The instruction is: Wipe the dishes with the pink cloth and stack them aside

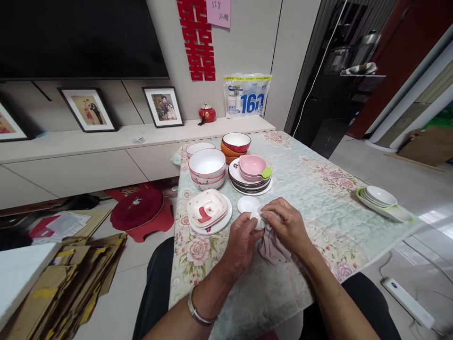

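Observation:
My left hand (239, 243) pinches a small white dish (257, 220) between thumb and fingers, above the near part of the table. My right hand (290, 225) is closed on a pinkish-grey cloth (273, 248), its fingertips at the dish's rim; the cloth hangs below. Just beyond my hands a small white saucer (247, 204) lies on the tablecloth. To the left, a patterned square bowl (207, 208) rests on a white plate (226, 221). Behind the saucer, pink leaf-handled bowls (253, 165) sit on a stack of dark-rimmed plates (250, 188).
White red-rimmed bowls (207, 165) and red and orange bowls (236, 143) stand farther back. At the right edge, small white bowls (380, 195) sit on a green-edged long dish (399, 215). A red stool (155, 222) and flattened cardboard (85, 269) are on the left floor; a power strip (406, 302) lies right.

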The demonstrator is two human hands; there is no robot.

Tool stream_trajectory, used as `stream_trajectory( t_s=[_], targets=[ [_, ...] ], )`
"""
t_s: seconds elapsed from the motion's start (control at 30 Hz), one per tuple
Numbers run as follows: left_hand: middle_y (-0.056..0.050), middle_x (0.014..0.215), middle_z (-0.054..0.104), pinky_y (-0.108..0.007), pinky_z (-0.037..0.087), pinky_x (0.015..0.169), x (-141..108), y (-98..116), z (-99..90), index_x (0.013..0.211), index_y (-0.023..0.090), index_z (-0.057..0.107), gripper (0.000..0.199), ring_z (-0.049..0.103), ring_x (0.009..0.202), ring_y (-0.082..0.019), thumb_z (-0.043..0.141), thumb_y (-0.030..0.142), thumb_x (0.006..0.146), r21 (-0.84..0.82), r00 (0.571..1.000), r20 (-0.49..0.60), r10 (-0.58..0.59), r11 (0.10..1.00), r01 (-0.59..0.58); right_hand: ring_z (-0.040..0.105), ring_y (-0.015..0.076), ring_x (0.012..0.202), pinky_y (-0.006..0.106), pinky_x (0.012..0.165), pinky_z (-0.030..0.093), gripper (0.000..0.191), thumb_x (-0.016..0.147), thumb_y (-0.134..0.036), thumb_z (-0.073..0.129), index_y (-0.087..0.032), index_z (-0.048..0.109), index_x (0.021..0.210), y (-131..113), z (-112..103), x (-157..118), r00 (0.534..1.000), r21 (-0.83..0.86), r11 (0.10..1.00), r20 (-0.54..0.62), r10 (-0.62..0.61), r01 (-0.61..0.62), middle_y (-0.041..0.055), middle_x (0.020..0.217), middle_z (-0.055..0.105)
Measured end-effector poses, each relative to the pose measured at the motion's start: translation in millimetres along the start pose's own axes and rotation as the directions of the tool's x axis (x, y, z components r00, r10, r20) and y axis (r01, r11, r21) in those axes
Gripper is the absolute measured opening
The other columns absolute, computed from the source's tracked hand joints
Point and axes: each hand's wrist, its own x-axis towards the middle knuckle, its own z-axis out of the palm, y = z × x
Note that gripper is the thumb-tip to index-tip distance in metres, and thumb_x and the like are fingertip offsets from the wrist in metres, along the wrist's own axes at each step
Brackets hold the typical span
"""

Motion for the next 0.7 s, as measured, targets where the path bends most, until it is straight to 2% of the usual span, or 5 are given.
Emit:
stream_trajectory(
  t_s=[0.13, 0.33, 0.4, 0.57, 0.7],
  targets=[
    [-0.001, 0.074, 0.060, -0.023, 0.048, 0.063, 0, 0, -0.6, 0.071, 0.018, 0.066, 0.017, 0.054, 0.069, -0.012, 0.079, 0.028, 0.068, -0.009, 1.000, 0.007, 0.010, 1.000, -0.010, 0.061, 0.0186, 0.085, 0.030, 0.074, 0.049, 0.013, 0.093, -0.022, 0.059, -0.022, 0.072, 0.092, -4, 1, -2, 0.995, 0.006, 0.999, 0.093, -0.038, 0.037, 0.0046, 0.087, 0.061],
    [-0.003, 0.088, 0.066, -0.028, 0.052, 0.073, 1, -3, -2.7, 0.083, 0.016, 0.064, 0.024, 0.060, 0.081, -0.015, 0.080, 0.027, 0.069, -0.039, 0.999, 0.035, 0.023, 0.999, -0.022, 0.061, 0.0195, 0.082, 0.032, 0.074, 0.047, 0.008, 0.090, -0.022, 0.062, -0.021, 0.069, 0.088, 11, 0, -1, 0.995, -0.037, 0.996, -0.063, 0.075, -0.078, 0.0037, 0.083, 0.064],
    [-0.003, 0.085, 0.065, -0.027, 0.052, 0.071, 0, -2, -2.3, 0.083, 0.016, 0.063, 0.025, 0.060, 0.077, -0.013, 0.081, 0.025, 0.067, -0.034, 1.000, 0.021, 0.016, 0.999, -0.015, 0.061, 0.0192, 0.082, 0.032, 0.075, 0.047, 0.008, 0.091, -0.021, 0.061, -0.020, 0.069, 0.088, 9, 1, -2, 0.996, -0.025, 0.998, -0.062, 0.059, -0.060, 0.0038, 0.083, 0.064],
    [0.002, 0.068, 0.059, -0.022, 0.049, 0.062, -2, 1, 0.3, 0.073, 0.016, 0.059, 0.023, 0.055, 0.065, -0.010, 0.080, 0.024, 0.067, -0.004, 1.000, -0.019, 0.017, 1.000, -0.017, 0.060, 0.0181, 0.083, 0.030, 0.073, 0.047, 0.009, 0.091, -0.021, 0.062, -0.022, 0.071, 0.093, -2, 2, -2, 0.999, 0.022, 0.999, 0.032, -0.034, 0.034, 0.0035, 0.085, 0.062],
    [0.002, 0.070, 0.061, -0.024, 0.050, 0.067, -2, 0, 2.4, 0.071, 0.016, 0.057, 0.026, 0.056, 0.067, -0.010, 0.081, 0.026, 0.065, -0.002, 1.000, -0.009, 0.014, 1.000, -0.014, 0.061, 0.0183, 0.082, 0.031, 0.074, 0.047, 0.008, 0.091, -0.021, 0.061, -0.022, 0.069, 0.089, 4, -1, -1, 0.997, 0.013, 0.999, -0.064, 0.051, -0.051, 0.0026, 0.084, 0.064]
  ],
)
